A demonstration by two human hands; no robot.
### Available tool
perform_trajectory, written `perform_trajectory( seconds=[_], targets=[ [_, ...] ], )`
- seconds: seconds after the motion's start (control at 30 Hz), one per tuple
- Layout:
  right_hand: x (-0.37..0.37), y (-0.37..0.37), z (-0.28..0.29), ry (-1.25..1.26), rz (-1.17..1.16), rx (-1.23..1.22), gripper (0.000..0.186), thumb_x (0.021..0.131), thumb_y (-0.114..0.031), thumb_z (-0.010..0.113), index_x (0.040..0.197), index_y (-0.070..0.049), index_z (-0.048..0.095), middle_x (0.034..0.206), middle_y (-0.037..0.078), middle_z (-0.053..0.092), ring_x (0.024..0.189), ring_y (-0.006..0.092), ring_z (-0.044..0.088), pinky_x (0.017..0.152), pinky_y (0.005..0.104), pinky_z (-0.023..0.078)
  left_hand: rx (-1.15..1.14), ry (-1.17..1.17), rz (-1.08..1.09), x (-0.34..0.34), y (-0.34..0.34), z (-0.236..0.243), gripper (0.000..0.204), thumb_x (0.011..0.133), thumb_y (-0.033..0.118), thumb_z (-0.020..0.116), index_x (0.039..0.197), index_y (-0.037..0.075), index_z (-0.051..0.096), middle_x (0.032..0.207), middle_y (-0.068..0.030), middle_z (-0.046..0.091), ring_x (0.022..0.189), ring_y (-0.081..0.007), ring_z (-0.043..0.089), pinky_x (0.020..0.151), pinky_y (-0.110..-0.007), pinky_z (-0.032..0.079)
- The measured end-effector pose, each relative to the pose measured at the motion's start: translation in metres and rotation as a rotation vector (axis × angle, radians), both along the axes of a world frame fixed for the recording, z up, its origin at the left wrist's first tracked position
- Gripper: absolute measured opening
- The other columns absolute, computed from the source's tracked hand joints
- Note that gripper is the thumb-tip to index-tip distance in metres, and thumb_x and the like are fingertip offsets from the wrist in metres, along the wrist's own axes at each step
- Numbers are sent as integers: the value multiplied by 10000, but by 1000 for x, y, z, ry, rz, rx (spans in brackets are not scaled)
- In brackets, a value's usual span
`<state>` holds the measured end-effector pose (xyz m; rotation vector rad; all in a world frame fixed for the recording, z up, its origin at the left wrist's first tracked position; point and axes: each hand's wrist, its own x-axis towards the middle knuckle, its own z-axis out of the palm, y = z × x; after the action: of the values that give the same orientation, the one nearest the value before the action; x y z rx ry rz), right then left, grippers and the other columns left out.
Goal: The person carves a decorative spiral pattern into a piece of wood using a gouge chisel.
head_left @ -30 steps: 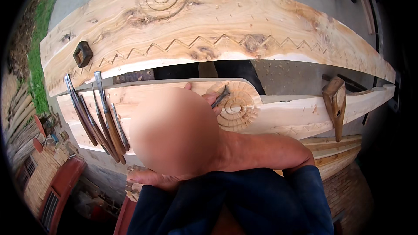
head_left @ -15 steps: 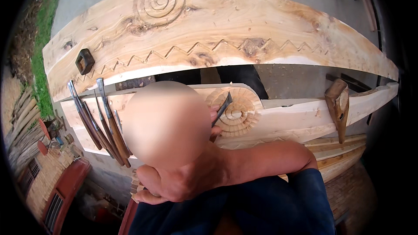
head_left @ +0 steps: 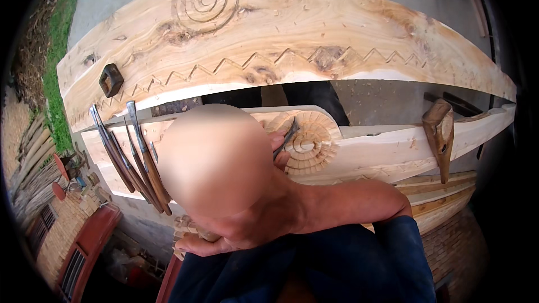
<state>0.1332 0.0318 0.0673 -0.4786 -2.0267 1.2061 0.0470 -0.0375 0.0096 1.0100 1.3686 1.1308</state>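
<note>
So the person's right forearm comes in from the right, bent sharply at the elbow, and runs left across the lower middle of the shot. The right hand [head_left: 278, 148] sits at the pale wooden plank with a carved spiral rosette [head_left: 365, 146], fingers curled in a tight grip around a dark-bladed carving gouge [head_left: 287, 136]. The blade tip rests on the rosette's left edge, touching the wood. Most of the hand is hidden behind a blurred patch, so only a few fingertips show.

The left hand [head_left: 205, 241] is low down, under the plank's near edge, palm turned up a bit with fingers lying flat. Can't tell what that grip is doing, or if it holds anything, since the blur and the dark blue garment cover most of it.

The rosette is nice: rings of small chiselled facets spiralling to the centre, raw light wood. Behind it lies the big light wooden slab with a carved spiral and zigzag line [head_left: 292, 39], knotty grain, smooth face. A small dark square block [head_left: 110, 79] sits on its left end.

On the plank's left end, a row of wooden-handled chisels with metal shafts [head_left: 135, 157] lies fanned out, just beside each other. A brown wooden mallet [head_left: 439, 134] rests on the right end, well apart from the hands.
</note>
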Motion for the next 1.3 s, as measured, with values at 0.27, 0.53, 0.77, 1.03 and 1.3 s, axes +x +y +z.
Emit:
perform_trajectory(
  seconds=[0.27,0.53,0.77,1.03,1.3],
  targets=[
    [-1,5,-10,-22,-50,12,631,980,-584,754,788,2,621,609,190,645,502,340,685,574,642,587,-11,48,-107,0,11,-4,816,1005,581,517,1495,-70,565,1389,-315,692,1382,-489,623,1253,-568,457],
    [-4,10,-13,-77,-148,74,642,971,-598,751,785,3,622,609,197,649,512,354,695,616,670,586,-146,267,-207,0,8,9,687,1043,488,567,1472,-47,611,1380,-270,724,1388,-448,638,1254,-546,465],
    [-10,6,-10,-85,-160,113,652,963,-609,749,783,5,623,609,203,653,520,366,704,654,695,584,324,713,-322,-10,28,-6,288,1122,248,697,1312,46,775,1306,-125,810,1399,-350,681,1321,-590,361],
    [-9,10,-18,-125,-213,133,664,954,-622,747,781,6,625,609,210,657,529,379,715,696,723,583,125,660,-290,-5,38,11,250,1051,230,740,1237,86,825,1310,-72,817,1452,-261,636,1374,-610,229],
    [-9,7,-18,-141,-206,145,675,946,-636,744,779,8,626,609,218,661,538,393,726,738,751,582,69,607,-226,-2,31,19,252,1044,210,740,1241,87,840,1351,-63,806,1448,-244,634,1388,-576,211]
  ],
)
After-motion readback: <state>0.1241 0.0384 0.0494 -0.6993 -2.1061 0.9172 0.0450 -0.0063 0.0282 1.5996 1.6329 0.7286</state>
